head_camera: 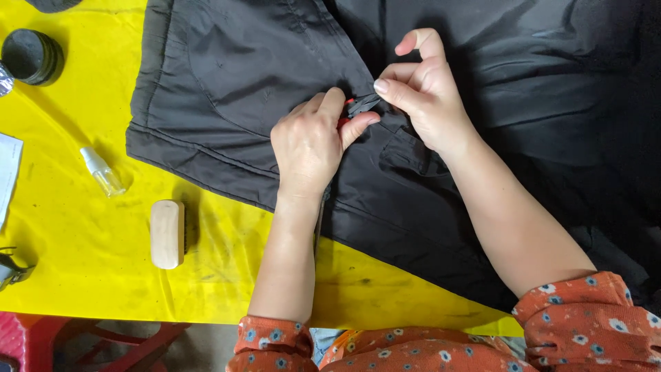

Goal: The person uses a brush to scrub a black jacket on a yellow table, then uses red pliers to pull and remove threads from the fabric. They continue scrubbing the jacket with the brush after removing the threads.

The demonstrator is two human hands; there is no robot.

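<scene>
A black jacket (248, 76) lies spread over the yellow table cover (82, 241). My left hand (310, 141) is closed around a small tool with red handles and dark jaws (358, 105), its tip pressed to the jacket's fabric. My right hand (420, 86) pinches the black fabric right at the tool's tip, thumb and forefinger together, the other fingers curled up. What the jaws grip is hidden between the fingers.
A wooden brush (167, 234) lies on the yellow cover left of my forearm. Farther left stand a small clear spray bottle (103, 172) and a round black tin (31, 56). White paper (8, 172) sits at the left edge.
</scene>
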